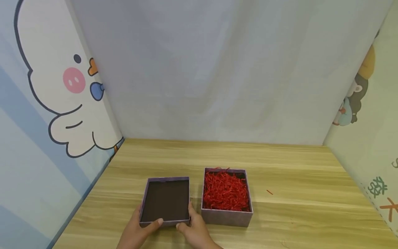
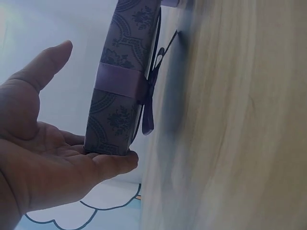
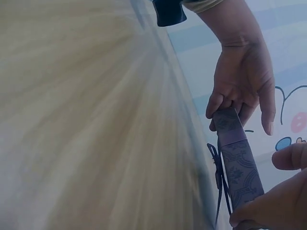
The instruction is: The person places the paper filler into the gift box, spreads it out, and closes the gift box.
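My left hand (image 1: 136,230) and right hand (image 1: 197,230) hold a shallow box lid (image 1: 168,200) between them, dark inside facing up. The left fingers lie along its left side and the right fingers along its right; both thumbs are at the near side. In the left wrist view, the lid's outer wall (image 2: 110,122) has a damask pattern and a purple ribbon (image 2: 120,79). A ribbon bow (image 2: 149,91) hangs from its underside, close over the table. Right of the lid stands a matching box (image 1: 227,218) filled with red shredded paper (image 1: 225,192).
The wood-grain table (image 1: 295,166) extends to a pale curtain (image 1: 199,76) at the back. A red paper strand (image 1: 269,192) lies right of the box. Side panels with cartoon prints, a white duck (image 1: 53,69) on the left one, border the table.
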`<state>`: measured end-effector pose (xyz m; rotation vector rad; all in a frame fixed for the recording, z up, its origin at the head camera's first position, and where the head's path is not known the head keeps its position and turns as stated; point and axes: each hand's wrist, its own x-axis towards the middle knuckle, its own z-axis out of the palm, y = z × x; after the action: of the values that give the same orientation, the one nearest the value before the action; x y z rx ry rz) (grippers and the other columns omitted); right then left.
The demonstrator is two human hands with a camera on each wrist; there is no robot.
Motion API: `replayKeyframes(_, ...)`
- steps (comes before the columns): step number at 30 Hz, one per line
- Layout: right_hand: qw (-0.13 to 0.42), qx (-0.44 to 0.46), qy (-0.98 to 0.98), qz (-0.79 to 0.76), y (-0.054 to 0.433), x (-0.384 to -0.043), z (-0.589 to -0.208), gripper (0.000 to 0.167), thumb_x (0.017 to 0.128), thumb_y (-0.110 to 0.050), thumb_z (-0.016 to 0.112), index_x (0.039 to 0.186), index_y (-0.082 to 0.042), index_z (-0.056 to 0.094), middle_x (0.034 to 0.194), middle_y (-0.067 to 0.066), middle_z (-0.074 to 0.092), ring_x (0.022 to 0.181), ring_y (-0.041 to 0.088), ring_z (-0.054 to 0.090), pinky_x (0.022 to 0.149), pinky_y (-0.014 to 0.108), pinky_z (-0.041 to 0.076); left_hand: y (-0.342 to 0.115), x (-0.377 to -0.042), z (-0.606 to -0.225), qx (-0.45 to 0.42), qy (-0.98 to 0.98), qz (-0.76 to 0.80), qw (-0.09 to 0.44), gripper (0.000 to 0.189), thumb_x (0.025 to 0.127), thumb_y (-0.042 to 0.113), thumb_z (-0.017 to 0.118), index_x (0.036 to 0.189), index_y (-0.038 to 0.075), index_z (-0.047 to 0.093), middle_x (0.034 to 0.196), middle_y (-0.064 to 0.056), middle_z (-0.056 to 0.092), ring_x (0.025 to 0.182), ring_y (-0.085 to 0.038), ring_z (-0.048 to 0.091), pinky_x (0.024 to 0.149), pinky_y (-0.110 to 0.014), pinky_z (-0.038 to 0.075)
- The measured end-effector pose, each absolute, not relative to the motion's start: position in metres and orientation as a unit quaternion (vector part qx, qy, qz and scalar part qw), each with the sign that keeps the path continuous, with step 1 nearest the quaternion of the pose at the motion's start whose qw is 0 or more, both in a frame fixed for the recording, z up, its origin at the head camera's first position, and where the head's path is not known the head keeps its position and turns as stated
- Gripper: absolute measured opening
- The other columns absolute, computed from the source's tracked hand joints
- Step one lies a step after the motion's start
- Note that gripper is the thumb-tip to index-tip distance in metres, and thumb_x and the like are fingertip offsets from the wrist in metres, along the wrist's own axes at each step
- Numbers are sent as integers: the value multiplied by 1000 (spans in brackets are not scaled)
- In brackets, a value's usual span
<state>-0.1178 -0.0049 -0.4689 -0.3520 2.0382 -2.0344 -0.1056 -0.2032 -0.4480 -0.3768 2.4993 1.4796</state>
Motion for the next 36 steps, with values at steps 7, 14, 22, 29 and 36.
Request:
replayKeyframes(7,108,-148,692,-698,3,-117,-443,82,83,-3,58,140,17,1,144,30,22,130,33,28,102,43,27,-200,-103,-425,-103,821,555,80,98,81,48,67,148,4,10,145,-26,25,128,-47,26,96,-62,29)
replayKeyframes(14,110,-166,643,-739,17,-118,-416,78,85,4,55,140,16,1,138,30,34,123,33,41,94,31,39,-188,-98,-404,-64,815,575,44,87,82,42,69,146,10,18,143,-19,33,127,-42,32,97,-61,28)
replayKeyframes(22,81,-135,681,-715,40,-118,-396,75,87,-3,58,143,12,9,144,29,24,126,34,36,93,29,39,-167,-100,-388,-17,773,634,-9,81,80,29,75,143,12,26,140,-11,38,132,-31,27,104,-55,20)
replayKeyframes(29,58,-99,709,-695,59,-120,-390,75,89,-7,59,145,8,11,146,26,20,133,34,22,100,46,28,-147,-109,-387,-19,749,662,-20,85,79,27,76,144,7,25,141,-12,36,131,-30,30,105,-52,21)
replayKeyframes(36,16,-60,709,-703,76,-121,-389,76,86,-5,62,144,9,16,144,26,24,125,36,37,95,39,39,-120,-118,-393,8,736,675,-54,85,80,17,75,143,-3,23,142,-21,34,128,-34,35,104,-48,25)
